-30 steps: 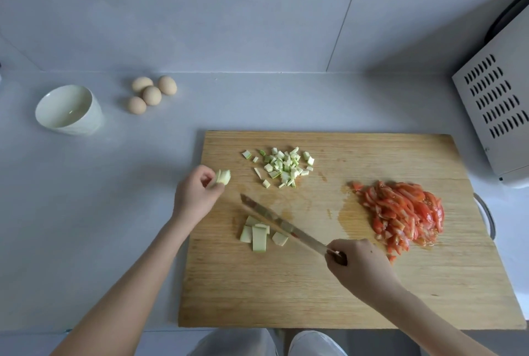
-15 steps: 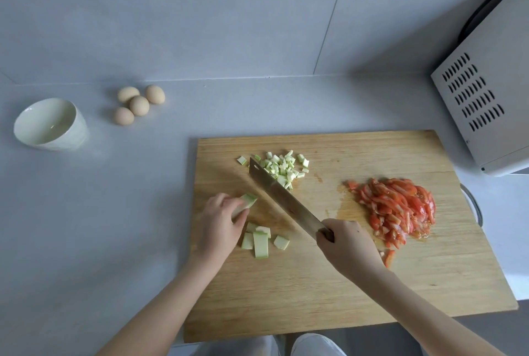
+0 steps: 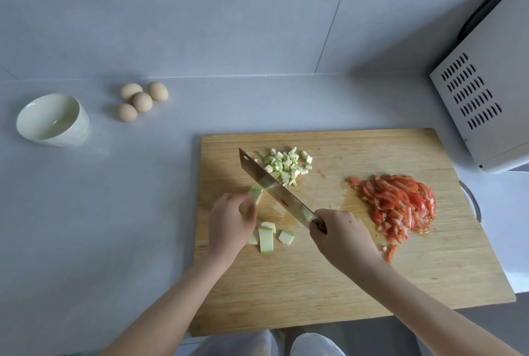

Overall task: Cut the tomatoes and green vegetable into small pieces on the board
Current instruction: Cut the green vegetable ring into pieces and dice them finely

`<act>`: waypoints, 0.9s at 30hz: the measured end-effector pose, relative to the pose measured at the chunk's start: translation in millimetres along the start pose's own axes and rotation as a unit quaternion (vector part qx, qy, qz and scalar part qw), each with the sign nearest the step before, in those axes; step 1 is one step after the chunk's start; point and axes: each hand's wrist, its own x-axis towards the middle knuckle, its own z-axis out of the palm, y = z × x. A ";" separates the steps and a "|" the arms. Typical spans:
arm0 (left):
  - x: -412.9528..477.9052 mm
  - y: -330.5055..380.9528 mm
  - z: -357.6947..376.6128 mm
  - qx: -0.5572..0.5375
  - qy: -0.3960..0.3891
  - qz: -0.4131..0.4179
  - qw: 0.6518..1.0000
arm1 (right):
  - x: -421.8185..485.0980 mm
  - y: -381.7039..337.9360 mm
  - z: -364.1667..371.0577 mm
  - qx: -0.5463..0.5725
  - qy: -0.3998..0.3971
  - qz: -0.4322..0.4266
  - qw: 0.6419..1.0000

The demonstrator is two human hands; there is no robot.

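A wooden cutting board [image 3: 329,284] lies on the counter. My left hand [image 3: 230,224] pinches a stack of pale green vegetable strips [image 3: 255,193] on the board's left part. My right hand [image 3: 342,236] grips the handle of a cleaver [image 3: 274,191], whose blade slants up to the left and meets the end of the held strips. A pile of small green dice [image 3: 287,166] lies beyond the blade. A few larger green slices [image 3: 266,238] lie near my left hand. A heap of cut tomato [image 3: 398,205] sits on the board's right side.
A white bowl [image 3: 53,120] stands at the far left of the counter, with several eggs [image 3: 141,100] beside it. A white appliance with vent slots [image 3: 486,100] stands at the right, close to the board's far corner. The tiled wall runs behind.
My left hand has brought the green strips from the board's left edge onto the board. The knife has lifted off the slices, swung toward the dice pile, and now meets the held strips.
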 end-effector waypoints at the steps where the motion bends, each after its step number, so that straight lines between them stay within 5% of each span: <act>1: 1.9 3.8 -0.4 -0.006 -0.013 -0.036 0.999 | 2.1 -1.2 0.0 0.006 -0.001 0.004 1.000; 6: 19.5 24.6 0.8 -0.047 -0.079 -0.164 0.982 | 13.7 -8.1 3.1 0.033 -0.005 0.027 0.999; 11: 37.5 36.4 8.6 -0.251 -0.077 -0.381 0.887 | 15.8 -12.1 1.9 0.046 0.013 0.028 0.998; 17: 45.4 39.3 8.9 -0.236 -0.144 -0.408 0.870 | 2.8 -9.1 -1.9 0.039 -0.008 0.022 0.999; 27: 41.2 36.5 5.4 -0.306 -0.096 -0.388 0.864 | -4.3 -3.4 3.7 -0.071 -0.005 0.016 0.997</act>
